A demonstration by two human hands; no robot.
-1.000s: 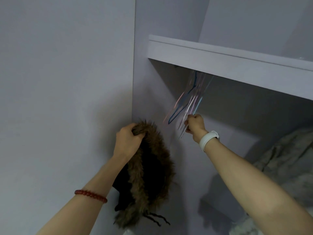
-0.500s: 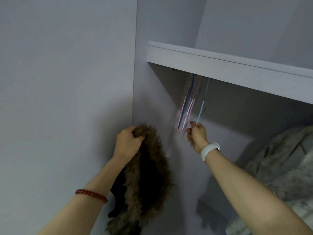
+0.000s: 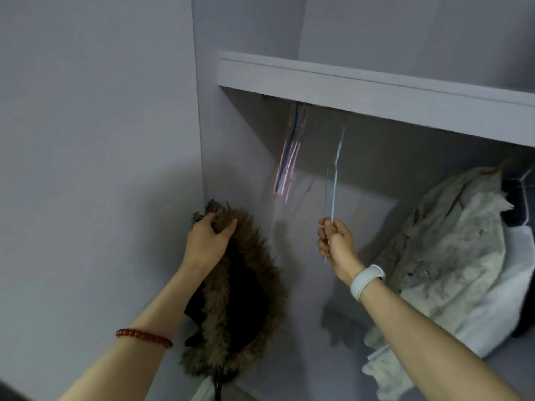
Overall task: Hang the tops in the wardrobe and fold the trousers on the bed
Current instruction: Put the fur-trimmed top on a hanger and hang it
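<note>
Blurred hangers, hidden hooks, clothes cut by the frame edges

The bunch of thin pink, blue and white wire hangers (image 3: 288, 157) is motion-smeared, its count unreadable and its hooks hidden behind the pale grey wardrobe shelf (image 3: 376, 102); the dark fur-trimmed hooded coat (image 3: 237, 296) runs off the bottom edge, and the hanging pale mottled fabric garment (image 3: 451, 256) runs off the right edge

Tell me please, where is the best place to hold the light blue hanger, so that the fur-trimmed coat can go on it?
Probably the neck just under the hook, taken from below. The light blue hanger is thin wire, tilted and blurred, and the right hand pinches only its lower end, where it can swing. A higher grip should steady it while the left hand brings up the fur-trimmed coat.
</note>
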